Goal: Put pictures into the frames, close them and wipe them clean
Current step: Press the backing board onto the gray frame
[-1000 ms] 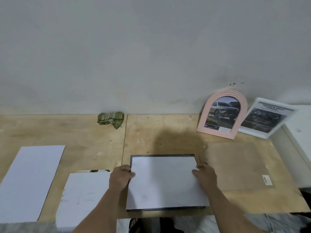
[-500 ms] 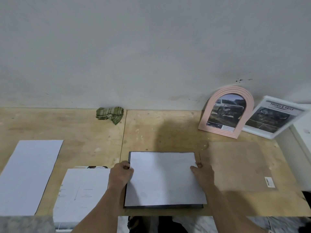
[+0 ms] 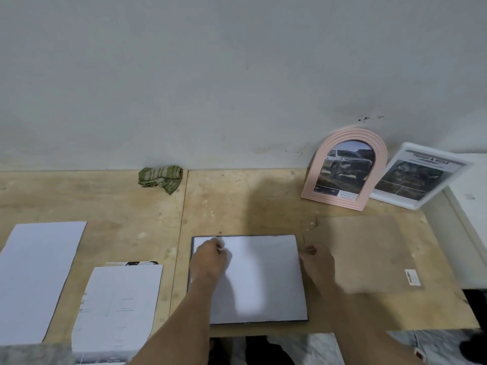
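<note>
frame (image 3: 247, 279), dark-edged and face down, lies flat on the bench (image 3: 224, 206) directly under my arms, with a white sheet (image 3: 263, 275) laid into it so only a thin dark border shows round the paper. half a second ago my left grip (image 3: 209, 262) sat at the frame's left edge; now it has slid inward and farther from me, onto the sheet's far left corner, fingers curled and blurred, so i cannot tell whether they pinch the paper or only press it. my right grip (image 3: 317, 262) stays at the frame's right edge, fingers curled against the rim; whether it truly clamps the edge i cannot tell.

just right of my right grip a brown backing board (image 3: 369, 254) lies flat, its near corner touching my wrist, a small label near its right edge. beyond it, a pink arched frame (image 3: 345, 169) and a white frame (image 3: 419, 176) lean on the wall, both already filled. left of my left grip lies a stack of white prints (image 3: 116, 309), and further left a large white sheet (image 3: 37, 280). a green cloth (image 3: 160, 175) sits bunched at the wall, well beyond my left grip. the frame's near edge lies close to the bench's front edge; bare wood stretches between the frame and the wall.
</note>
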